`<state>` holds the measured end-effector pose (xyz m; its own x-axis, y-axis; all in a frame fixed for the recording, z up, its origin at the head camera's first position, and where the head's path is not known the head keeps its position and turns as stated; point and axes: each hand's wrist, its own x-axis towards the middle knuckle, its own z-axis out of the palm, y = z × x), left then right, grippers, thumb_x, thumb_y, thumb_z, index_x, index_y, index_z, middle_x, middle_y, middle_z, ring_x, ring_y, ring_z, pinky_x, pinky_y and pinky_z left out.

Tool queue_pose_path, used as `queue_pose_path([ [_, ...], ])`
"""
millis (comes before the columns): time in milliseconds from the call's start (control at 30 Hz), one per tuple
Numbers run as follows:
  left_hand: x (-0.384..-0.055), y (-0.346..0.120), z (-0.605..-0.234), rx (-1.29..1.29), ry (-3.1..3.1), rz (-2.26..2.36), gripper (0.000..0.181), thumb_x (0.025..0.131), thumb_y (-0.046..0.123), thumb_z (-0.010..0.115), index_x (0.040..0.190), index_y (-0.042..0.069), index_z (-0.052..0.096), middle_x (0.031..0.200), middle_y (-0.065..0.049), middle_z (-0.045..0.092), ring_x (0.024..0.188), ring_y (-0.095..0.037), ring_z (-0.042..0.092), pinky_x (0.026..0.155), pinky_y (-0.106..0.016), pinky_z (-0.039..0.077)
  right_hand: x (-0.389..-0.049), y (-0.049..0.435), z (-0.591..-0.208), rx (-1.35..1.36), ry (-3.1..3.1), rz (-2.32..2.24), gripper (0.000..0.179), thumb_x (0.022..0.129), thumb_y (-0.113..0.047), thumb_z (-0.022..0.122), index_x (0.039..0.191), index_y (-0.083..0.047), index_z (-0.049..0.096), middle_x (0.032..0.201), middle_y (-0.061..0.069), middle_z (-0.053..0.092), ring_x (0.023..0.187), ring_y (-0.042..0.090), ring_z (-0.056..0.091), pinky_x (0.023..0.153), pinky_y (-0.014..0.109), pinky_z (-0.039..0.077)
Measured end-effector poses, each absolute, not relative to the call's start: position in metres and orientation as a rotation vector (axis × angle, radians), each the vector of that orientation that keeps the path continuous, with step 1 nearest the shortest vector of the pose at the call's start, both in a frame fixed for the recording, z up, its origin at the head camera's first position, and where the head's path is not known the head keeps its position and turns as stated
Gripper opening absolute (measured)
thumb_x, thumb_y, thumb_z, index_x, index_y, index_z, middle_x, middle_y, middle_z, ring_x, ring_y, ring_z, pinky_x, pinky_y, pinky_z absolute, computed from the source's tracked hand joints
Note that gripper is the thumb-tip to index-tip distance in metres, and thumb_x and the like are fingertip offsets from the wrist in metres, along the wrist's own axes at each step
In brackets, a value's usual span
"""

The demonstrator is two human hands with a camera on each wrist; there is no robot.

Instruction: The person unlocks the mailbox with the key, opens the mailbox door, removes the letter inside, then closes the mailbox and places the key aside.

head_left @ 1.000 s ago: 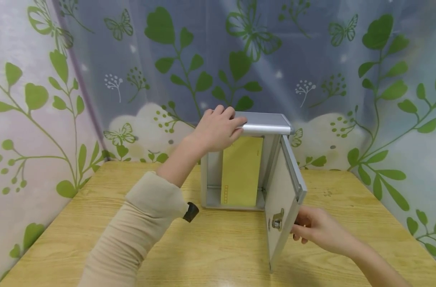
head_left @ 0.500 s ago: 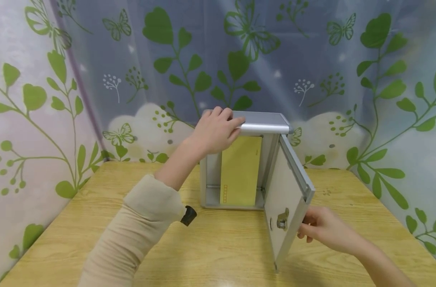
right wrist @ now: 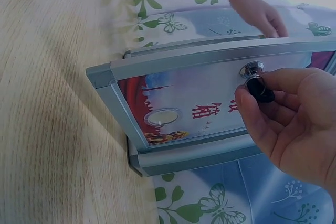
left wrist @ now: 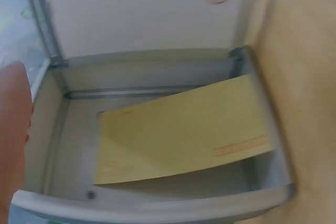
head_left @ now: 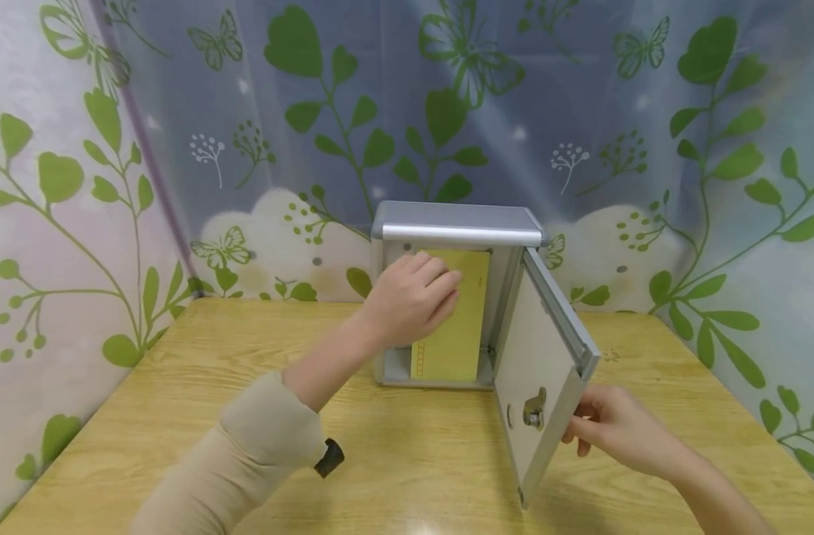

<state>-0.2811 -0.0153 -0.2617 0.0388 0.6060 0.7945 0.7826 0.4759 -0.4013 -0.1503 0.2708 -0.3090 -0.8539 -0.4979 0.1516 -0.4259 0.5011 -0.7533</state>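
A silver metal letter box (head_left: 456,218) stands on the table with its door (head_left: 537,349) swung out to the right. Inside leans a yellow envelope (head_left: 456,338) with red print, its whole face visible in the left wrist view. My left hand (head_left: 409,301) hovers before the opening, fingers loosely bent and apart from the envelope. At the door's outer side, my right hand (head_left: 617,427) pinches a key with a black head (right wrist: 261,88) and a ring. That key sits at the round lock (right wrist: 252,68) in the right wrist view. On the door's inner face shows the lock's metal cam (head_left: 534,409).
The box rests on a wood-grain table (head_left: 259,327). Behind it hangs a curtain (head_left: 246,163) printed with leaves and butterflies. A black strap end (head_left: 329,458) sticks out below the left sleeve. The door's outer face carries a clear round window (right wrist: 163,117).
My left hand has left the top of the box and come down before the opening. The door has swung a little farther out to the right, with my right hand still at its key.
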Motion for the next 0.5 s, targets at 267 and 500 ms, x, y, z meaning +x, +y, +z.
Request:
queue_pose_path([
  [267,-0.275,-0.013,-0.295,-1.146,-2.127,-0.245,0.025,0.088,0.014,0.062,0.111,0.003,0.062,0.099,-0.012,0.059,0.087,-0.024,0.058,0.072,-0.03,0.049,-0.15,0.27,-0.308,-0.79,2.652,-1.284,0.014,0.091,0.0,0.054,0.101,0.007,0.061,0.074,0.0,0.063,0.06,0.01,0.059,0.052,0.031,0.051],
  [500,-0.28,-0.001,-0.31,-0.984,-2.39,-0.554,0.036,0.089,0.014,0.061,0.123,0.008,0.055,0.121,-0.021,0.048,0.109,-0.033,0.05,0.085,-0.041,0.046,-0.148,0.271,-0.309,-0.783,2.671,-1.283,0.013,0.092,-0.002,0.055,0.099,0.005,0.063,0.073,0.0,0.063,0.059,0.011,0.06,0.053,0.031,0.051],
])
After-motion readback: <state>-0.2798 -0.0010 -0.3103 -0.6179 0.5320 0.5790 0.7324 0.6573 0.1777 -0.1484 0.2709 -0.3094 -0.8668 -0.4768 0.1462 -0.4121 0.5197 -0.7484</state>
